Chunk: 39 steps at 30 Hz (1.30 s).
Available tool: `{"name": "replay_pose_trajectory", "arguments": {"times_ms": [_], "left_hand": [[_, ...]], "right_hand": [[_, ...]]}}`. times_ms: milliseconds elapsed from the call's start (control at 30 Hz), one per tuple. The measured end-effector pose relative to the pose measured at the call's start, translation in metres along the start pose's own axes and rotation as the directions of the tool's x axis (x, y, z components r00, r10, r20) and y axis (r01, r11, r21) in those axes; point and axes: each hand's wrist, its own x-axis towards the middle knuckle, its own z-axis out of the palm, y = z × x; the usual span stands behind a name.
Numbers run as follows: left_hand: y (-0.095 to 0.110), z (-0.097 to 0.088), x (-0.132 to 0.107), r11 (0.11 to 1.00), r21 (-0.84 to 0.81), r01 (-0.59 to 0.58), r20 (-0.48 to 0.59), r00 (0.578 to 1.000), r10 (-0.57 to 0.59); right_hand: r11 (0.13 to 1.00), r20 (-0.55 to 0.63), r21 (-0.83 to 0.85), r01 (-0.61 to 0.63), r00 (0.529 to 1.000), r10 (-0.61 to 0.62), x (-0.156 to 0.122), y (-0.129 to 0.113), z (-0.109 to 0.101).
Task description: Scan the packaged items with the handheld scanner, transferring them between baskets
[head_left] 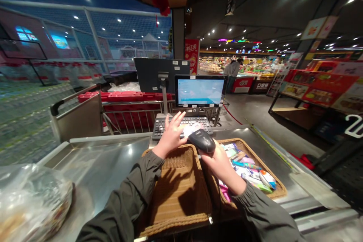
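Note:
My right hand (219, 162) is wrapped round a black barcode scanner (202, 140), whose head points forward and left. My left hand (172, 136) is over the left part of the black keyboard (160, 126), fingers spread. Beside its fingers, in front of the scanner, lies a small brightly lit white and pinkish thing (193, 128); whether my left hand touches it I cannot tell. Below my hands is a wicker basket (170, 200) with only shadows showing on its bottom. The wicker basket on the right (279, 189) holds several small colourful packaged items (246, 166).
A lit screen (200, 90) stands behind the keyboard, next to the back of a second monitor (150, 73). A plastic-wrapped package (31, 200) lies at the left on the metal counter (107, 159). Beyond are metal carts (130, 117), a shelf of red boxes (320, 87) and a person (232, 69).

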Motion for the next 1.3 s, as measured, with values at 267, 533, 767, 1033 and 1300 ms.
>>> {"name": "replay_pose_trajectory", "arguments": {"times_ms": [267,533,767,1033,1300], "left_hand": [[-0.002,0.003,-0.017,0.996,-0.084,0.03,0.135,0.991,-0.019],[0.004,0.047,-0.076,0.959,-0.236,0.157,0.574,0.819,0.007],[0.003,0.095,-0.124,0.946,-0.217,0.239,0.857,0.511,0.068],[0.009,0.119,-0.165,0.959,-0.203,0.196,0.956,0.252,0.151],[0.034,0.09,-0.133,0.979,-0.131,0.153,0.889,0.455,0.048]], "right_hand": [[0.999,0.028,0.022,-0.03,0.999,0.03,0.0,0.004,-0.014],[0.988,0.02,0.004,-0.156,0.988,0.156,-0.002,0.039,-0.025],[0.981,0.083,0.021,-0.192,0.978,0.19,-0.014,0.056,-0.022],[0.977,0.056,0.016,-0.212,0.976,0.211,-0.018,0.063,-0.04],[0.969,-0.044,-0.008,-0.246,0.968,0.245,-0.013,0.084,-0.082]]}}
